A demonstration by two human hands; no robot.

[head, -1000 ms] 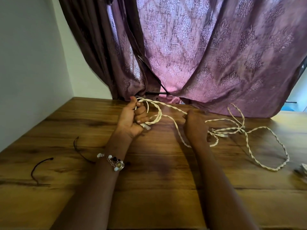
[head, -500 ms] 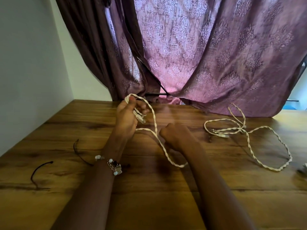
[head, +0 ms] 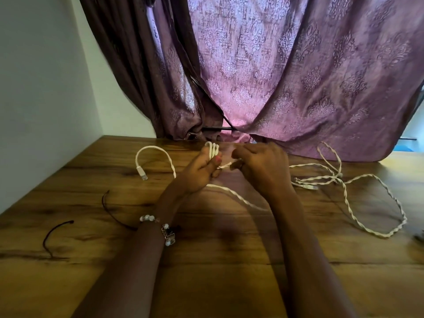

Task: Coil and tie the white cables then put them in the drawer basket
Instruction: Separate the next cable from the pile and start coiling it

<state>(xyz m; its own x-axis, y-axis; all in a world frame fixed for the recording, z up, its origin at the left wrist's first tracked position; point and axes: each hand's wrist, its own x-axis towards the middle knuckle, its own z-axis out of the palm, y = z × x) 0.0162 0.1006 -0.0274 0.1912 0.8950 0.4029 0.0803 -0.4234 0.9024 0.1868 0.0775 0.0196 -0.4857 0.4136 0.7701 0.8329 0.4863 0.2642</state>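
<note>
My left hand grips a small bundle of white cable loops that stick up above its fingers. One end of this white cable arcs out to the left and ends in a clear plug above the wooden table. My right hand is close beside the left and pinches a strand of the same cable between them. A slack length hangs under my right wrist. A second white twisted cable lies loose on the table at the right.
Two short dark ties lie on the table at the left, one near the edge and one by my left forearm. A purple patterned curtain hangs behind the table. A white wall stands at the left.
My right hand moved up and right to meet my left hand. More cable is wound in my left hand, and the plug end now swings free at the left.
</note>
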